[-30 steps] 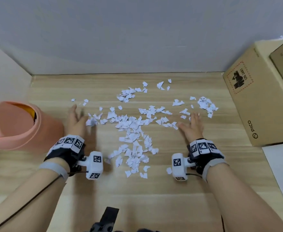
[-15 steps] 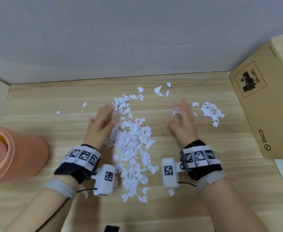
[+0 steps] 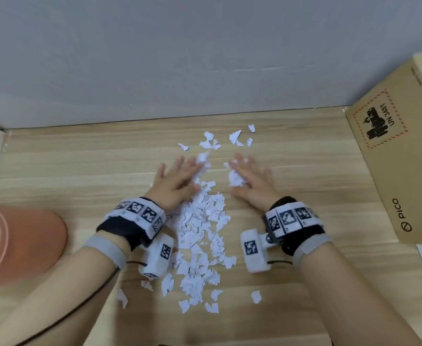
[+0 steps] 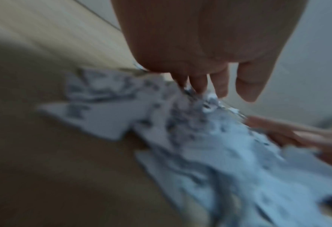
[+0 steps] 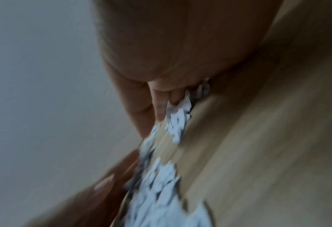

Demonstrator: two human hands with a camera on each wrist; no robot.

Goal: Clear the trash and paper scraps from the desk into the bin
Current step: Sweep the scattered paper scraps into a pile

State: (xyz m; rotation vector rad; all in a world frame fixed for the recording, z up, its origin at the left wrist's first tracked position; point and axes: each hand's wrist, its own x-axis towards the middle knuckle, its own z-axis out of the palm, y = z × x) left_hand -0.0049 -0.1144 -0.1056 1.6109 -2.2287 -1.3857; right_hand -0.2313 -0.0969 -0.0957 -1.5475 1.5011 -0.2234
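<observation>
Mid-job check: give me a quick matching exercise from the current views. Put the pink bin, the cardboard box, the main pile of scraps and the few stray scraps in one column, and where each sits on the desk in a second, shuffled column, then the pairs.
Things:
1. pink bin
2. cardboard box
3. main pile of scraps
4. stray scraps

Places:
A. far side of the desk, beyond both hands, near the wall
B. left edge of the desk, lying on its side
C. between the left hand and the right hand, running back towards the person
D. right edge of the desk

Pairs: 1-B, 2-D, 3-C, 4-A
</observation>
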